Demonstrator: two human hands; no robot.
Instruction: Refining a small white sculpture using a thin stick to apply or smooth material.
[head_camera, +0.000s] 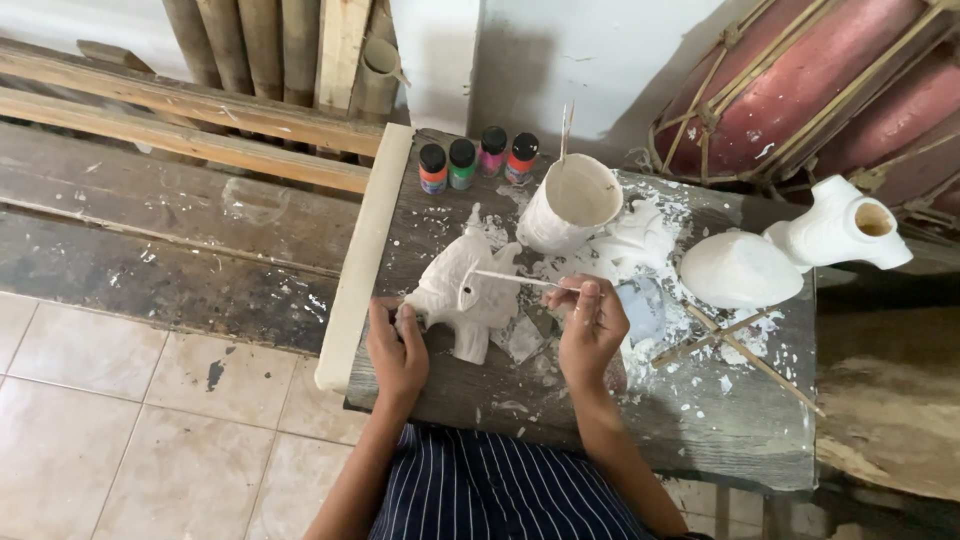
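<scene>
Two hands work one matte white plaster animal figure (462, 290): left hand (397, 350) fingers grip it, right hand (590, 330) fingers pinch a thin stick (515, 279).

Four small paint bottles (477, 160) in a row at my worktop's (640, 420) far edge: black caps, bright coloured labels — orange-blue, green, pink, red

red drum (830, 80) cut off, bottle labels (433, 181) unreadable

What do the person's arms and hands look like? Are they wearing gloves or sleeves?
No gloves and no sleeves show: the left hand and right hand are bare, as are both forearms. No rings, watch or bracelets are visible. At the bottom is dark navy clothing with thin white stripes.
</scene>
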